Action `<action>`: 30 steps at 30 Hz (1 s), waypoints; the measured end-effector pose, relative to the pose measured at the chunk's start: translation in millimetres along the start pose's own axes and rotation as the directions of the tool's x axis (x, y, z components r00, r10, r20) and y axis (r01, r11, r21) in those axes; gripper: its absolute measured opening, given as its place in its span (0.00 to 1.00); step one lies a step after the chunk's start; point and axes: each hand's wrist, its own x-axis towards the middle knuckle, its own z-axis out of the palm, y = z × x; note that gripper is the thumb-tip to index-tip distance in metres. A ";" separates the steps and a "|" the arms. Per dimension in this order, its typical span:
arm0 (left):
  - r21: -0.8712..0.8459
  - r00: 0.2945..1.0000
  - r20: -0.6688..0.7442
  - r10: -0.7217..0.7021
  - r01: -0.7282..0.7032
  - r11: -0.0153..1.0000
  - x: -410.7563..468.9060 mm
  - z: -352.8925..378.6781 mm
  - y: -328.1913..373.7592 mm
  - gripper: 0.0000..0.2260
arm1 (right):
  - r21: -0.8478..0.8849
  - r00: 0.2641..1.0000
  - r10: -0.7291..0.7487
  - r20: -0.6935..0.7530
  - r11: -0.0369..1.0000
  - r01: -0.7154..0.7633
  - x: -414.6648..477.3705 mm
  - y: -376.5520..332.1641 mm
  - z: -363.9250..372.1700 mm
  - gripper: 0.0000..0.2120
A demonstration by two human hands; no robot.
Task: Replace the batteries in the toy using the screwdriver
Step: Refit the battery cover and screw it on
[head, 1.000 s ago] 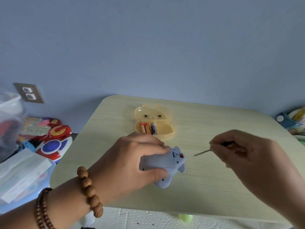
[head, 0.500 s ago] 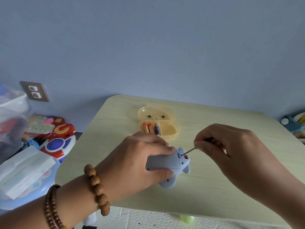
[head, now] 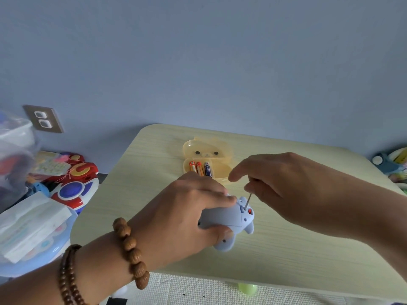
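A small grey-blue toy [head: 229, 219] lies underside up on the pale wooden table [head: 308, 249]. My left hand [head: 189, 212] grips its body from the left. My right hand [head: 277, 179] pinches a thin screwdriver [head: 248, 200], held nearly upright with its tip on the toy's battery cover beside a red spot. Most of the handle is hidden in my fingers. Behind the hands, an open yellow bear-shaped case [head: 209, 158] holds three batteries [head: 200, 168].
Colourful toys [head: 72, 183] and a clear plastic bin [head: 13, 155] crowd the floor to the left of the table. More toys [head: 394, 161] sit at the right edge. A wall socket [head: 43, 118] is on the blue wall. A white mat lies below the table's front edge.
My right hand moved left to the toy and tilted the screwdriver from nearly level to nearly upright, setting its tip on the battery cover. My left hand kept its hold on the toy.
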 end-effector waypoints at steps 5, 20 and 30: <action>-0.003 1.000 -0.007 0.013 -0.013 1.000 0.4 0.0 2.0 0.22 | -0.064 0.995 -0.055 0.080 0.996 0.060 -5.0 -0.5 -0.8 0.18; -0.046 1.000 -0.007 -0.020 0.020 0.999 -0.7 -1.2 0.6 0.22 | -0.099 0.996 0.012 0.090 0.995 -0.003 -4.1 4.8 7.6 0.28; -0.043 1.000 -0.013 -0.022 0.022 0.999 -0.6 -1.0 -0.6 0.22 | -0.010 0.997 0.068 0.025 0.998 -0.068 -1.0 -5.6 6.9 0.19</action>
